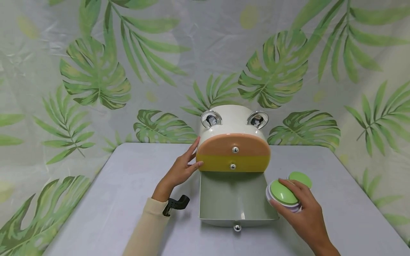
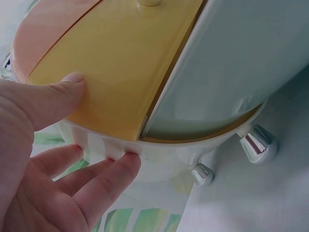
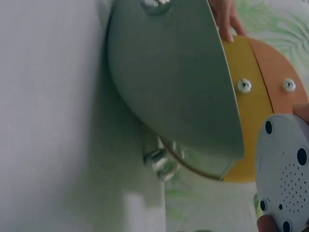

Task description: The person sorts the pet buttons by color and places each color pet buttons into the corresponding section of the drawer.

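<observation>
A white rounded drawer cabinet (image 1: pixel 232 119) has an orange drawer (image 1: pixel 217 144), a yellow drawer (image 1: pixel 217 163) and a grey-green bottom drawer (image 1: pixel 232 199) pulled out, with no contents visible. My left hand (image 1: pixel 180 170) rests against the cabinet's left side, thumb on the yellow front (image 2: pixel 116 72) and fingertips on the white side wall. My right hand (image 1: pixel 302 209) grips a round speaker-like device (image 1: pixel 283 193) with a green top beside the drawer's right wall. In the right wrist view, the device's pale underside (image 3: pixel 282 169) shows small holes and dark feet.
A green disc (image 1: pixel 300 179) shows just behind the device; whether they are joined I cannot tell. Silver knobs (image 1: pixel 237 227) stick out from the drawer fronts, and silver feet (image 2: pixel 258 144) hold up the cabinet. A leaf-patterned cloth (image 1: pixel 160 71) hangs behind the white table (image 1: pixel 128 199).
</observation>
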Demonstrator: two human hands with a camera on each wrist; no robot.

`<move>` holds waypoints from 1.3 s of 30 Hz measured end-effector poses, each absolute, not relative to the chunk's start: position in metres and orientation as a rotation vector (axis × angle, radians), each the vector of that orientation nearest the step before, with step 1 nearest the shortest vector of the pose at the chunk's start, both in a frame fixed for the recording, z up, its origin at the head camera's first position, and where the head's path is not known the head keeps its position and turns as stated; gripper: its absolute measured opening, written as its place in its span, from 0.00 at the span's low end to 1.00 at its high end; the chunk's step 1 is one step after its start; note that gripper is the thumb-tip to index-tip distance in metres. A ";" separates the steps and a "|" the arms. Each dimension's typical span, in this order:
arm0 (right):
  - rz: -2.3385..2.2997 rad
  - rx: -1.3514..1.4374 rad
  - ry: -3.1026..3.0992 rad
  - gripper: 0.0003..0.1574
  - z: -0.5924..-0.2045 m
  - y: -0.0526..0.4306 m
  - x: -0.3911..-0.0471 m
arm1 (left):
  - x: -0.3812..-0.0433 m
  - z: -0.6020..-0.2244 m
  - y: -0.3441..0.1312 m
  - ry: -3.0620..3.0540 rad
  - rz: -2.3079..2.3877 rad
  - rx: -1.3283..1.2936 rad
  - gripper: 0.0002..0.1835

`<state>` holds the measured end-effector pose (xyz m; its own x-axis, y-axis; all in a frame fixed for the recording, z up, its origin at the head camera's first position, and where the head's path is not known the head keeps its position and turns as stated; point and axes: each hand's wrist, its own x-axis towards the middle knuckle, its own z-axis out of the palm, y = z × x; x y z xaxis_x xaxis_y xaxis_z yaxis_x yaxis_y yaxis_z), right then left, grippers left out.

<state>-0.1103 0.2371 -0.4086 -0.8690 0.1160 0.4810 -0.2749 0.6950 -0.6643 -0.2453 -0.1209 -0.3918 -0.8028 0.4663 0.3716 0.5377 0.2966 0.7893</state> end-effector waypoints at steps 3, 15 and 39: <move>1.063 0.177 -2.405 0.42 -0.408 0.228 -0.113 | -0.253 -0.400 -0.123 -2.464 -1.540 -0.954 0.45; 1.118 0.382 -2.455 0.41 -0.413 0.199 -0.128 | -0.228 -0.369 -0.121 -2.510 -1.526 -0.927 0.43; 1.040 0.882 -2.549 0.38 -0.430 0.171 -0.154 | -0.247 -0.397 -0.123 -2.472 -1.508 -0.941 0.43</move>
<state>-0.1543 0.1714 -0.4297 -0.7853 -0.4406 0.4349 -0.6191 0.5618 -0.5487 -0.2471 -0.1227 -0.3974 -0.8047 0.4529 0.3838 0.5485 0.3201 0.7724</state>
